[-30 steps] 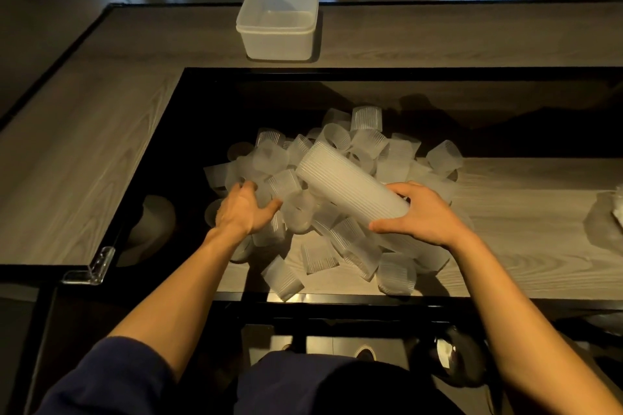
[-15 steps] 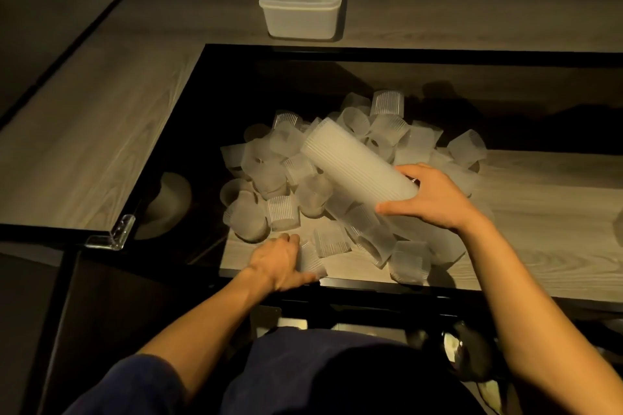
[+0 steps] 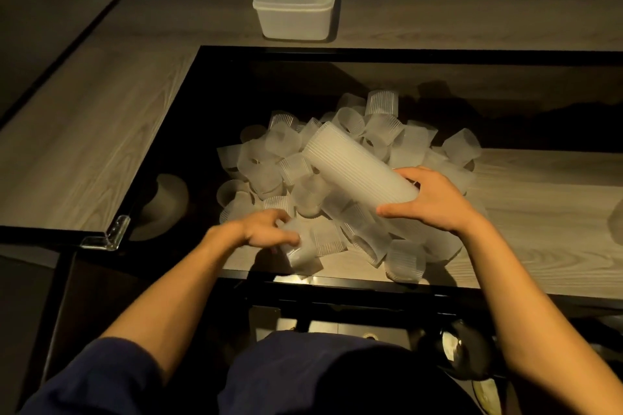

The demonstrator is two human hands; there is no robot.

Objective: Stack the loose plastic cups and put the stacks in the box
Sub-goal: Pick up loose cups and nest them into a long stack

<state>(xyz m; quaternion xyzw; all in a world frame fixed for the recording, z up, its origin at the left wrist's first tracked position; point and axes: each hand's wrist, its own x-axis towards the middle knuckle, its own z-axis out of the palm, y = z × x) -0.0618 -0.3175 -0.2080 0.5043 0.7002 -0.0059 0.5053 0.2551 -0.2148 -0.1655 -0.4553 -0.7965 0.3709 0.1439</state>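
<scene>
While the right grip [image 3: 435, 202] clasps only the near end of the long stack [image 3: 357, 167], which slants up over the pile of cups [image 3: 387, 138], I'd say its far end could sag and shed cups. The left grip [image 3: 266, 232] curls round one loose cup [image 3: 300, 251] at the front edge of the sunken wooden bench [image 3: 539, 212]; a nudge might roll its neighbours off. The box [image 3: 296, 0] waits open on the far raised ledge [image 3: 472, 20], well apart. Dim room, dark floor beyond.

cups [image 3: 387, 158]: frosted ribbed plastic | box [image 3: 296, 7]: translucent smooth plastic | counter [image 3: 84, 131]: matt wood grain
</scene>
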